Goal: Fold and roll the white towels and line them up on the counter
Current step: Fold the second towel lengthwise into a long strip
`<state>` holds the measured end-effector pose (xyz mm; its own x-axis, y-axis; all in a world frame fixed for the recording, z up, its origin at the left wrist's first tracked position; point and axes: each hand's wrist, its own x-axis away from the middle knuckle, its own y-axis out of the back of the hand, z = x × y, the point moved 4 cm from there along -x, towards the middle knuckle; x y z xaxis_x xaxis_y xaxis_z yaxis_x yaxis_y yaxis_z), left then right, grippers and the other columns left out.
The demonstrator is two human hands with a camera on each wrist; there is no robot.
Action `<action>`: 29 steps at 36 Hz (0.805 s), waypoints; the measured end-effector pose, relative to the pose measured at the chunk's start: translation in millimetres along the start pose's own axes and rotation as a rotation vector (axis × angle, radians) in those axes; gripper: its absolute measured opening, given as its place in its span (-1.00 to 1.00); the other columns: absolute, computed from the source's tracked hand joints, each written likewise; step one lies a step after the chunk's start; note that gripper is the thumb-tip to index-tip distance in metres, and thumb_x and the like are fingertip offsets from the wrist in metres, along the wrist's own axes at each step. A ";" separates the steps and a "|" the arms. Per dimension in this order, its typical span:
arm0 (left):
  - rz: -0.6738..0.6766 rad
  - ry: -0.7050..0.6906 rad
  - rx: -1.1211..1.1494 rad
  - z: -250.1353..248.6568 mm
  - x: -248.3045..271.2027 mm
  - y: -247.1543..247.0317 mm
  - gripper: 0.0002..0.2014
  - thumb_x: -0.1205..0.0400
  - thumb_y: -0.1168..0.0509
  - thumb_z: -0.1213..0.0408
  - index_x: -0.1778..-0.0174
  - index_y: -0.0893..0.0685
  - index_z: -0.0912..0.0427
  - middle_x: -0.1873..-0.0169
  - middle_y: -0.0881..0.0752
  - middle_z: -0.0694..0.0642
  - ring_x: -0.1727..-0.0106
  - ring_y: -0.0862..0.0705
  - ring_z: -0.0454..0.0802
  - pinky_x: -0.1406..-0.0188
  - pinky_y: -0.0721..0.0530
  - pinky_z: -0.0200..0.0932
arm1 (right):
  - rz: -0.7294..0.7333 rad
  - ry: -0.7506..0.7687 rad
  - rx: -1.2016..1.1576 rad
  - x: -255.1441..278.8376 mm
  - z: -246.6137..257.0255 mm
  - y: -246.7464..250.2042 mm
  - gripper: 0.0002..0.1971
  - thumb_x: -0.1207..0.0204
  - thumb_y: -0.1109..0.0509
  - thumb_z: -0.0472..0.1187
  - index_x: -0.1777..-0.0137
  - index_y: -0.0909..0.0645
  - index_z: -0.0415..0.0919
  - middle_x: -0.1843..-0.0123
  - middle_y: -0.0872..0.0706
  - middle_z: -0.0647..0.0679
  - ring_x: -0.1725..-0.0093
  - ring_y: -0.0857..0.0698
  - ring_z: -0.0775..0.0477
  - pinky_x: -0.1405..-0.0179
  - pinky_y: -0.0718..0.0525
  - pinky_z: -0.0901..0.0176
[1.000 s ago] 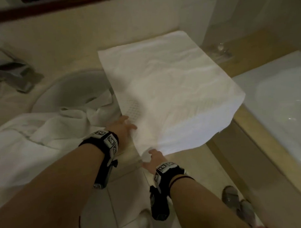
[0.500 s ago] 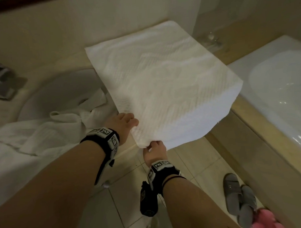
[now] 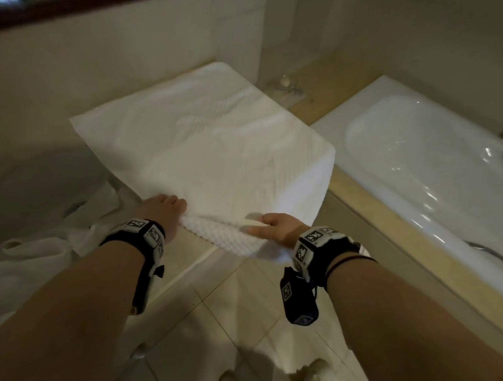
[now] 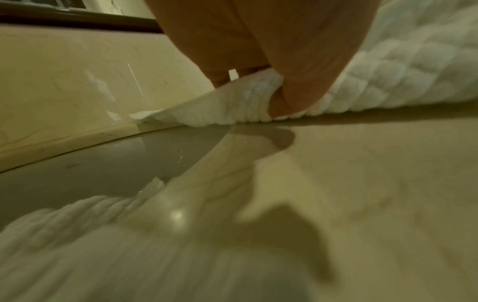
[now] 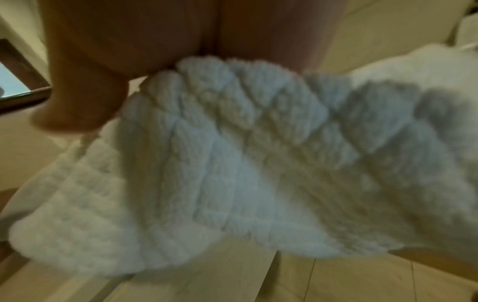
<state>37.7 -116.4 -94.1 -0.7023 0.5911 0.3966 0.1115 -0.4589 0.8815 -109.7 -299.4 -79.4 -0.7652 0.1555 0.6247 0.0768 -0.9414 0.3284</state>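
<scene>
Bathroom counter, dim light. Folded white towel spread flat on it, reaching from both hands out toward the back wall, its far-right side hanging down off the counter's end.

Left hand clamped on the near-left corner of that towel. Thumb underneath, other fingers on top, waffle-textured edge pinched between them and lifted just off the stone, per the left wrist view. Bit of corner poking out past the fingertips.

Right hand gripping the near-right part of the same edge, fingers curled over, cloth bunched into a thick roll-like lump right under the palm. Right wrist view pretty much all blurry white weave with fingers wrapped over the top of it. Can't tell how tight or how many layers.

Section of edge between the two hands turned up and over, showing the bumpy underside.

Left of the left hand: heap of other white towels crumpled partly into the sink. Right of the right hand, and lower: white bathtub with a tan stone surround. Below both wrists: tiled floor and something white down there, too blurry to call.

Black wrist bands with square markers on both arms.
</scene>
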 end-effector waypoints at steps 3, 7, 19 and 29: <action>0.034 0.050 -0.044 1.2 -15.4 27.2 -0.70 -0.63 -0.17 0.26 -0.29 -0.46 0.14 -0.23 -0.62 0.10 -0.29 -0.58 0.09 -0.17 -0.53 -0.11 | 0.035 -0.035 0.016 7.4 4.4 26.3 -0.52 -0.50 -0.45 -0.01 -0.37 -0.59 -0.19 -0.47 -0.52 0.00 -0.47 -0.46 -0.07 -0.31 -0.35 0.23; 0.019 0.101 -0.063 16.5 -42.5 75.9 -0.84 -0.66 -0.16 0.18 -0.08 -0.54 0.13 -0.10 -0.68 0.12 -0.15 -0.65 0.06 -0.21 -0.56 -0.10 | -0.031 -0.088 0.185 9.7 -1.8 71.5 -0.53 -0.46 -0.44 0.13 -0.26 -0.64 -0.15 -0.19 -0.64 0.00 -0.22 -0.55 -0.04 -0.19 -0.39 0.20; -0.140 -0.018 -0.245 -49.2 -170.8 223.3 -0.66 -0.68 -0.08 0.28 -0.30 -0.56 -0.14 -0.30 -0.58 0.02 -0.34 -0.52 0.04 -0.32 -0.43 -0.08 | -0.055 -0.179 0.421 -46.5 -40.6 217.2 -0.56 -0.65 -0.22 0.03 -0.48 -0.46 -0.10 -0.51 -0.48 -0.12 -0.48 -0.45 -0.13 -0.45 -0.33 0.10; -0.011 -0.080 -0.251 -105.5 -289.3 259.5 -0.70 -0.65 -0.15 0.24 -0.28 -0.61 -0.02 -0.24 -0.63 0.01 -0.28 -0.58 0.04 -0.30 -0.44 -0.09 | -0.077 -0.232 0.276 -120.1 -66.5 278.8 -0.57 -0.66 -0.16 0.03 -0.40 -0.53 -0.17 -0.46 -0.52 -0.16 -0.44 -0.47 -0.14 -0.29 -0.38 0.14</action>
<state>195.7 -476.4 -7.2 -0.6439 0.6428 0.4149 -0.0806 -0.5963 0.7987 -38.8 -600.4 -110.0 -0.6126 0.3164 0.7243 0.2182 -0.8131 0.5397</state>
